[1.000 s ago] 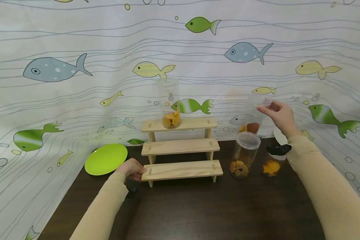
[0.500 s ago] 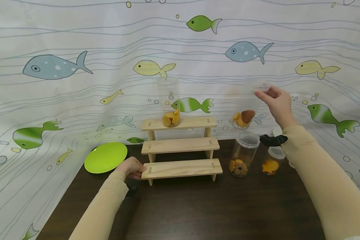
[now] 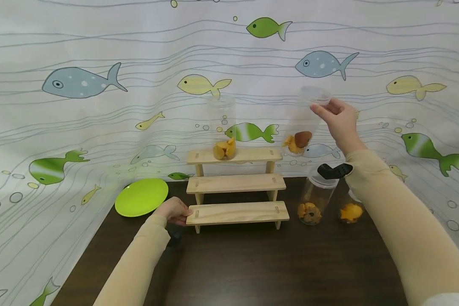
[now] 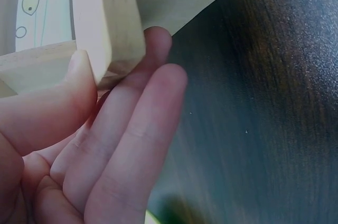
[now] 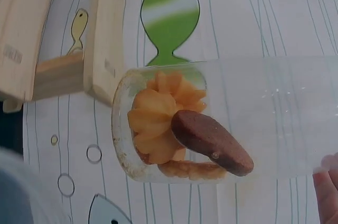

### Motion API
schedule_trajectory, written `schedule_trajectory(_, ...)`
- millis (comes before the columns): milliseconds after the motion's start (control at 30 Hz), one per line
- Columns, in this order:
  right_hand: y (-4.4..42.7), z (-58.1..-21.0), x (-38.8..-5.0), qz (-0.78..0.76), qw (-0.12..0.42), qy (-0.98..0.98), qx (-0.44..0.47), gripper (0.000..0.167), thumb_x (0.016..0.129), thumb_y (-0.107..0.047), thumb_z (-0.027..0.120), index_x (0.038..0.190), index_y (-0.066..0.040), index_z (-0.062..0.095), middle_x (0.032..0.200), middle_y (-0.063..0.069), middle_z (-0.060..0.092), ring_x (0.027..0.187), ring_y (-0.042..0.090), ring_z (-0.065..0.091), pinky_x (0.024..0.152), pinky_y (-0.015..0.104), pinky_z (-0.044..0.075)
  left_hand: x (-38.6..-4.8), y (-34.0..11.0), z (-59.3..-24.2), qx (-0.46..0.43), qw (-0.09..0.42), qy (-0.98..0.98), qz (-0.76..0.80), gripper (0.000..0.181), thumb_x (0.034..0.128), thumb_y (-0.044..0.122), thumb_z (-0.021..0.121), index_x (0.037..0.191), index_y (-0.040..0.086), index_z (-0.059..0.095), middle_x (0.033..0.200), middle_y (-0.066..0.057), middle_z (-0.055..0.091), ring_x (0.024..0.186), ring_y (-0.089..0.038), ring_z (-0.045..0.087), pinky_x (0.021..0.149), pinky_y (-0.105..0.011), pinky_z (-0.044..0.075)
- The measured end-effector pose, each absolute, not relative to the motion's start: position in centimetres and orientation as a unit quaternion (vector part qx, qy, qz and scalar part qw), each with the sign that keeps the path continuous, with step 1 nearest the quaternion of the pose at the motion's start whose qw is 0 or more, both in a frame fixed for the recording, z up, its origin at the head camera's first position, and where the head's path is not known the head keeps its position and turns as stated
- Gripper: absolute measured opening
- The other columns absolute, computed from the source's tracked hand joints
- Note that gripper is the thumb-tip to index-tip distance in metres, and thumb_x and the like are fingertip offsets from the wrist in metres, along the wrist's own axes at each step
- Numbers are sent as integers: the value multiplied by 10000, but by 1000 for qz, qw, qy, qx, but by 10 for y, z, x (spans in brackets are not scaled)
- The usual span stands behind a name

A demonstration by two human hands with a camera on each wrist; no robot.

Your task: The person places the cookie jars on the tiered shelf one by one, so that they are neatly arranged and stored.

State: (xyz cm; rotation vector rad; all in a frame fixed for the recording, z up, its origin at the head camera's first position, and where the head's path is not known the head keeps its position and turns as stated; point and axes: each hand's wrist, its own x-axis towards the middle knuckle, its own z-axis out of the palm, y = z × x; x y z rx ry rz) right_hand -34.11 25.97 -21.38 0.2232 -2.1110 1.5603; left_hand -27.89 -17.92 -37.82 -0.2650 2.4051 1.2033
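Note:
My left hand (image 3: 174, 210) pinches the left end of the lowest step of a three-tier wooden shelf (image 3: 237, 213), thumb on top and fingers beneath in the left wrist view. High on the right, my right hand (image 3: 338, 121) grips the top of a tall clear jar (image 3: 302, 123), which hangs tilted in the air beside the top step. Inside it, the right wrist view shows yellow flower-shaped cookies (image 5: 153, 118) and a brown oblong cookie (image 5: 211, 142). A similar clear jar (image 3: 222, 123) of yellow cookies stands upright on the top step.
Right of the shelf, a tall jar with ring-shaped cookies (image 3: 310, 212) and a shorter jar with yellow pieces (image 3: 350, 211) stand on the dark table (image 3: 252, 263). A green plate (image 3: 141, 197) lies at the back left. A fish-print cloth (image 3: 145, 42) hangs behind.
My right hand has lifted the jar from behind the standing jars and carried it up and left toward the top step. My left hand keeps its hold on the lowest step.

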Motion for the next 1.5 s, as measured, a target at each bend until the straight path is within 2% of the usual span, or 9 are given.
schedule_trajectory(233,231,-218,-352,560,237,-786,106,585,832,-402,713,1319,-116,561,1204,2,646,1112,104,558,1057,364,412,-279,-179,-380,-103,214,871,431,263,904,70,628,1049,-148,603,770,-134,683,684,-212,677,751,-419,581)
schedule_trajectory(367,217,-222,-358,560,232,-786,122,586,833,-395,715,1311,-91,564,1225,46,641,1126,127,569,1045,365,426,-279,-177,-381,-101,213,871,432,264,909,67,621,1057,-151,603,807,-172,692,705,-220,681,743,-412,586)
schedule_trajectory(500,204,-224,-363,553,218,-797,112,734,822,-437,713,1400,-64,456,1342,121,554,1220,184,530,1069,373,406,-278,-177,-380,-90,214,870,435,287,924,52,593,1089,-183,586,902,-259,689,776,-280,700,749,-422,586)
schedule_trajectory(633,195,-227,-367,554,200,-802,101,848,810,-450,719,1457,-49,344,1400,145,490,1272,218,489,1078,371,394,-277,-176,-381,-85,215,872,432,287,930,42,579,1094,-193,581,932,-279,682,792,-292,701,754,-428,585)
schedule_trajectory(900,175,-226,-378,587,204,-773,128,637,797,-395,752,1321,-92,555,1221,80,643,1109,130,594,1015,313,454,-281,-174,-383,-93,207,877,424,269,920,56,602,1083,-157,608,910,-251,693,721,-228,689,742,-408,587)
schedule_trajectory(1100,162,-229,-384,581,193,-780,130,688,791,-431,747,1357,-111,520,1275,90,610,1162,152,572,1024,311,448,-279,-174,-383,-95,210,873,431,283,922,52,597,1102,-166,595,925,-262,688,736,-245,693,756,-422,583)
schedule_trajectory(1333,159,-230,-388,569,201,-785,142,641,810,-422,731,1348,-133,536,1285,86,605,1172,157,568,1018,310,454,-278,-175,-383,-96,213,871,432,283,923,55,597,1106,-162,595,939,-266,685,746,-248,694,767,-427,579)
schedule_trajectory(1500,159,-231,-389,572,196,-784,141,668,806,-440,728,1366,-143,517,1313,78,585,1200,156,548,1031,315,443,-279,-176,-384,-97,211,873,430,290,926,59,595,1114,-162,590,940,-263,685,747,-245,691,767,-427,580)
